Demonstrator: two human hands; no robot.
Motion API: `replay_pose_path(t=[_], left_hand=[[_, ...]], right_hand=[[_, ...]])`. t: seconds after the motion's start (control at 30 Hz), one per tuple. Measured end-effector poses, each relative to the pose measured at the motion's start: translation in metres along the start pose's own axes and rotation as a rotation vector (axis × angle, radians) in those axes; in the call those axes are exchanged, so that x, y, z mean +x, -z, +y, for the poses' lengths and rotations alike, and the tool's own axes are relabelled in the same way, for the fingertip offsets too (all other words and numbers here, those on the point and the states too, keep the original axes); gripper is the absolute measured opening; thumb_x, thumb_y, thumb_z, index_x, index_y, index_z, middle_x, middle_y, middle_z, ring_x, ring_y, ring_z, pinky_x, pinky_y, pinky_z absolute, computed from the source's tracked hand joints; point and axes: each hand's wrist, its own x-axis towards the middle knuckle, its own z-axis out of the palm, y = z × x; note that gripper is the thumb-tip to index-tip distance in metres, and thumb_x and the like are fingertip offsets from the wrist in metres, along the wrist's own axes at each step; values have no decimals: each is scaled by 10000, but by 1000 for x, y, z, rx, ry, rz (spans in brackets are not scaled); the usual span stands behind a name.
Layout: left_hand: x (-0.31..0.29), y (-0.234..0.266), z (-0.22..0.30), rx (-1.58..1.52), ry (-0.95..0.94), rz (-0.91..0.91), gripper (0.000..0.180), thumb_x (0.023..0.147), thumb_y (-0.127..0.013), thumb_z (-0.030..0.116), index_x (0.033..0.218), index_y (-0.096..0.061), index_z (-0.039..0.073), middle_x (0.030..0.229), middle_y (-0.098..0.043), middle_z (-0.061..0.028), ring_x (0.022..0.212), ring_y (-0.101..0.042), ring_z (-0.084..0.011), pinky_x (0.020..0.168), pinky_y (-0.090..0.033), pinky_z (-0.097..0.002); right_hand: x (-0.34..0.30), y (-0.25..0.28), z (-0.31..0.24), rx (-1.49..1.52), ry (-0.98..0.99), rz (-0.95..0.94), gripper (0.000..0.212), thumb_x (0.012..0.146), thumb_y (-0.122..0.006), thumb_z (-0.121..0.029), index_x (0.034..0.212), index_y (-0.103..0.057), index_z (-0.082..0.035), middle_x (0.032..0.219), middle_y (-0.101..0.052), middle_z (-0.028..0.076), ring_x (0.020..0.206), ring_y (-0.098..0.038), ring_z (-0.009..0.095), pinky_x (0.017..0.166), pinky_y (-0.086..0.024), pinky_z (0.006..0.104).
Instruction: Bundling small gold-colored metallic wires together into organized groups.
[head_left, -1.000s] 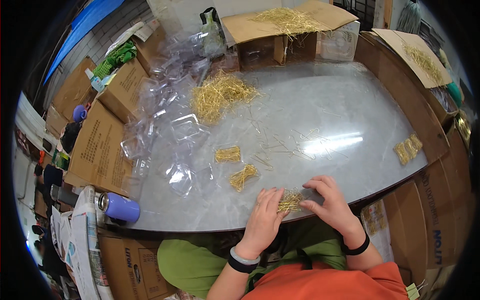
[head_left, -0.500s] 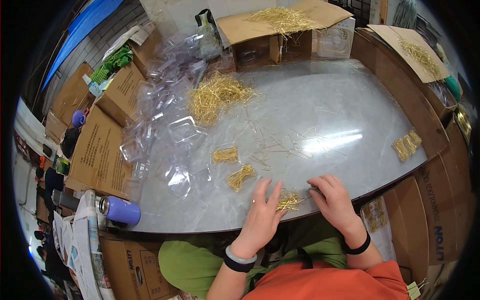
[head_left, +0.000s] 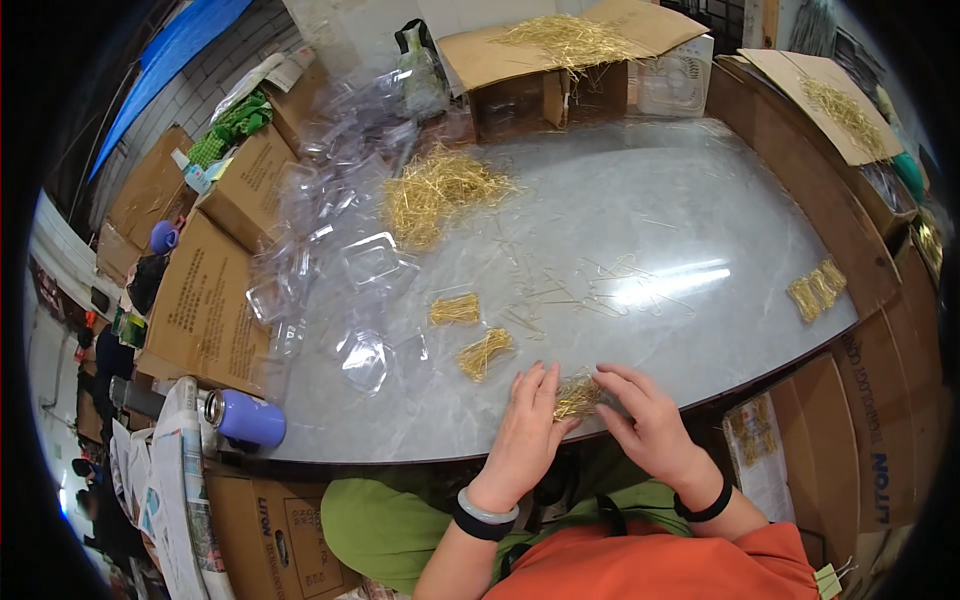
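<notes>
One gold wire bundle (head_left: 577, 398), at the table's near edge between the two hands; both its ends partly covered by fingers, the bends of its single wires too fine to make out. Long axis, as far as visible: roughly left to right, right end slightly farther. Left hand (head_left: 524, 425): fingers side by side, pointing far, along the bundle's left end; thumb toward its near side; whether it clamps the wires cannot be told. Right hand (head_left: 645, 425): thumb and forefinger apart, at the bundle's right end; contact unclear. Two further bundles, to the left and farther: the upper bundle (head_left: 455, 309), lying left to right; the lower bundle (head_left: 485, 354), slanting from near left to far right. One tangled wire heap (head_left: 440, 195), far left of centre. Several loose wires (head_left: 560, 295), mid-table, some washed out by glare. Many clear plastic trays (head_left: 375, 258), left, overlapping, outlines hard to separate. One group of gold wires (head_left: 817, 290), right edge. One purple bottle (head_left: 252, 418), near left. One grey table (head_left: 700, 210), its near edge partly hidden by the forearms.
</notes>
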Motion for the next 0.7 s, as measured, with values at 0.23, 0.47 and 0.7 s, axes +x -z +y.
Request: replay_pose_path(t=[0.23, 0.47, 0.7], left_hand=[[-1, 0, -15, -72, -33, -20, 743, 854, -780, 81, 1483, -397, -13, 1494, -422, -279, 1403, -404, -472, 1151, -384, -486], [-11, 25, 7, -94, 54, 88, 772, 803, -829, 116, 1458, -441, -9, 1427, -485, -235, 1338, -465, -430, 1110, -414, -467], [-35, 28, 9, 80, 263, 165, 340, 836, -779, 55, 1151, -666, -5, 1015, -655, -175, 897, -666, -353, 794, -539, -421]], right_hand=[[25, -5, 20, -172, 252, -290, 637, 830, -789, -160, 1390, -521, -16, 1420, -542, 214, 1301, -532, 399, 1116, -438, 472], [29, -1, 11, -100, 190, -353, 607, 844, -769, -173, 1383, -533, -25, 1445, -523, 206, 1357, -494, 382, 1157, -407, 473], [29, -16, 5, -240, 325, -365, 512, 901, -703, -156, 1357, -539, 9, 1459, -516, 189, 1369, -490, 380, 1156, -408, 461]])
